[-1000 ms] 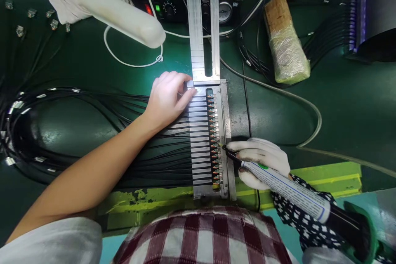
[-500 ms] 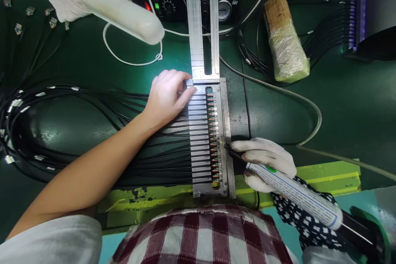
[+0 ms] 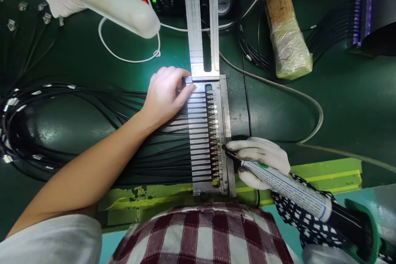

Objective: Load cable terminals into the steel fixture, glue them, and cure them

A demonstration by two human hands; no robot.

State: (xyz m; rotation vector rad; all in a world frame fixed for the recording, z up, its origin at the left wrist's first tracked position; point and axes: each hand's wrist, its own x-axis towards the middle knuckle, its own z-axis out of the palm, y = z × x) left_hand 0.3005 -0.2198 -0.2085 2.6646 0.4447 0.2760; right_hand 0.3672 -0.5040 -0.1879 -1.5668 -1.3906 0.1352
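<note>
A metal fixture [image 3: 199, 130] lies in front of me, with several black cables [image 3: 167, 146] side by side across it, their ends showing small connectors with orange wires [image 3: 213, 122]. My left hand [image 3: 167, 95] is bare and pinches the fixture's upper left corner between thumb and fingers. My right hand [image 3: 262, 161], in a white glove, grips a dispensing tube [image 3: 284, 187] with a printed label. The tube's thin nozzle tip points at the connectors around the middle of the row; whether it touches them cannot be made out.
A slotted metal bar [image 3: 194, 20] stretches back from the fixture. Behind are a black control box [image 3: 167, 2], a white lamp-like arm [image 3: 114, 4] and a plastic-wrapped block [image 3: 289, 41]. Coiled cables [image 3: 12, 123] lie at left; yellow-green tape [image 3: 334, 175] lines the front edge.
My right hand and the tube have shifted slightly left, and the nozzle tip sits a little lower along the row. My left hand keeps its hold. The view has moved slightly.
</note>
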